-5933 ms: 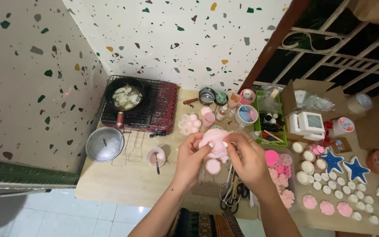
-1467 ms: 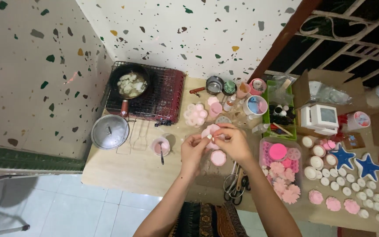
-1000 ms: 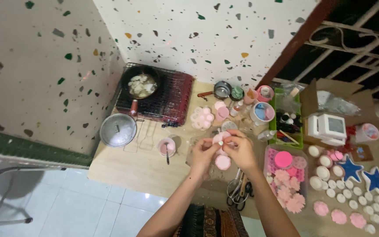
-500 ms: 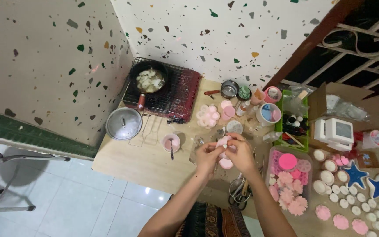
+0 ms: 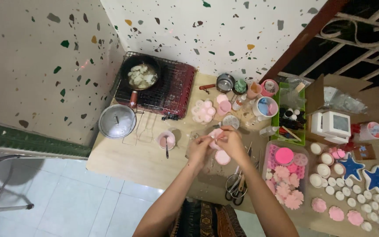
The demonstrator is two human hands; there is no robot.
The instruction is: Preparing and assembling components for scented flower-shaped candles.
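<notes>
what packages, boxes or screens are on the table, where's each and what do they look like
White device with a grey screen: right of the green tray, boxy, screen facing up.
Open cardboard box: behind that device by the window bars, brown, flaps up, clear bags inside.
Green tray: right of the hands, rectangular, holds small dark bottles.
Clear plastic box: front right, holds pink flower shapes.
</notes>
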